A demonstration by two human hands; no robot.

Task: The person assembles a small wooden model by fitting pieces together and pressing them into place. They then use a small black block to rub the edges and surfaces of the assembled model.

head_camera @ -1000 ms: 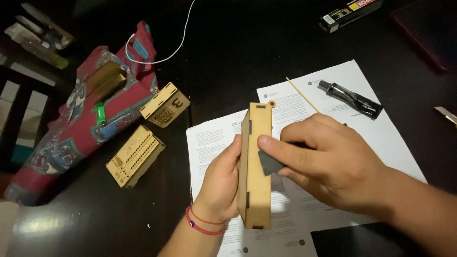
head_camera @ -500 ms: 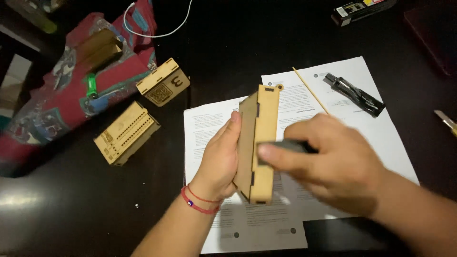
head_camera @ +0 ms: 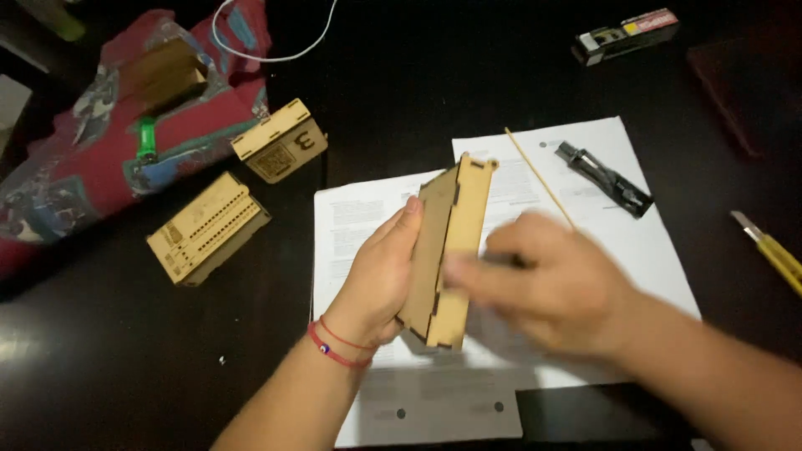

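Left hand [head_camera: 380, 280] clamps a long laser-cut wooden box [head_camera: 447, 250] upright over the printed sheets [head_camera: 368, 217]; right hand [head_camera: 551, 284] pressed against its right face.

Left fingers wrap the box's left side, thumb up near the top edge. Right hand is motion-blurred; something dark shows under its fingers, can't tell what it is or how firmly they close on it. Thin wooden stick [head_camera: 539, 177] lies just behind the right hand, black utility knife [head_camera: 606, 178] beyond it on the paper. Yellow cutter [head_camera: 773, 253] off to the right on the dark table [head_camera: 125, 367]. Left of the sheets: slotted wooden box [head_camera: 207, 227] and smaller wooden box [head_camera: 280, 140], both well apart from the hands. Red patterned cloth [head_camera: 92, 167] with a white cable [head_camera: 267, 52] far left. Small black carton [head_camera: 625, 35] at top.
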